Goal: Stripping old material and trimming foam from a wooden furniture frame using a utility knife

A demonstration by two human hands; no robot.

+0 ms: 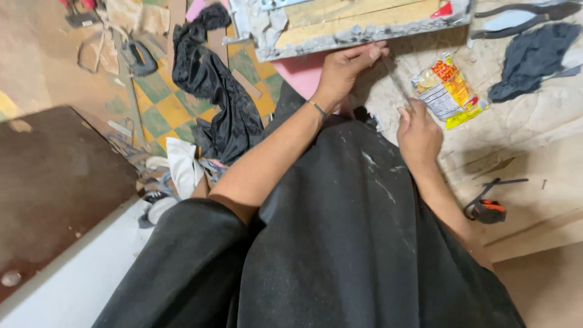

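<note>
Left hand: the left hand (349, 64) is reached far forward and laid flat, fingers extended and unclenched, with the fingertips pressed against the near edge of the plaster-caked frame (358, 21); the piece appears to be steadied in this way rather than gripped.
Right hand: the right hand (418, 130) is held lower and nearer, loosely curled with one finger raised; a thin pale stick (395, 82) seems to run from it toward the frame, but whether it is actually pinched cannot be told.
Frame: it is lain at the far edge of the scene, just beyond the left fingertips, its wooden slats rimmed with grey-white crust; the flat position keeps its near edge reachable from a seated posture.
Pink sheet: a pink sheet (300, 73) is seen under the left wrist, tucked partly beneath the frame, seemingly as a pad.
Lap: a black garment (340, 231) flecked with white smears is spread over the knees, beneath both forearms.
Snack packet: a yellow and red packet (449, 91) is set just right of the right hand, on the dusty floor (534, 152).
Tools: dark pliers (522, 15) and a dark rag (534, 54) are left at far right; an orange-and-black tape measure (486, 209) is placed near right.
Left side: a black cloth (212, 91) is heaped on checked tiles at far left; a dark brown board (54, 182) is propped at near left.
</note>
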